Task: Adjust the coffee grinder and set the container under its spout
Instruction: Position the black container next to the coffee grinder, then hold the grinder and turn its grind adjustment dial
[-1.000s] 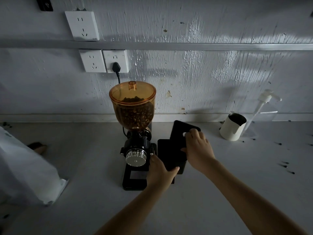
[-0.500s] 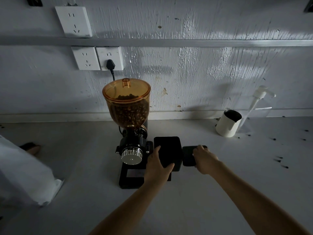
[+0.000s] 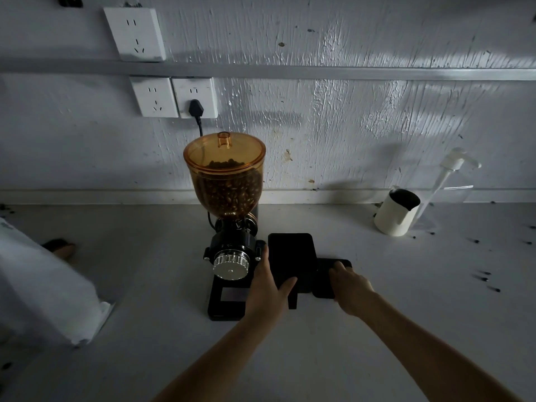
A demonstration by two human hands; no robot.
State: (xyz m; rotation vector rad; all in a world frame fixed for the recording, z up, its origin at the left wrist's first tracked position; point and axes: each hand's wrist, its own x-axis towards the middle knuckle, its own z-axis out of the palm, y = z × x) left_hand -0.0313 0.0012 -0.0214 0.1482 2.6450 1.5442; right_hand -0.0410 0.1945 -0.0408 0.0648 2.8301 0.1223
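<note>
The coffee grinder (image 3: 230,248) stands at the centre against the wall, with an amber hopper of beans, a silver knob in front and a black base. Just right of it sits the black container (image 3: 293,256), open at the top. My left hand (image 3: 268,285) grips the container's left side, thumb on its front face. The black lid (image 3: 327,285) lies flat on the counter to the container's right. My right hand (image 3: 349,287) rests on the lid with its fingers over it.
A cream pitcher (image 3: 396,211) and a clear pump bottle (image 3: 448,181) stand at the back right. A white bag (image 3: 43,288) lies at the left edge. The grinder's cord runs up to a wall socket (image 3: 195,98). Dark specks dot the counter at right.
My right hand lifted the lid off the container and laid it flat on the counter to the right. My left hand stayed on the container.
</note>
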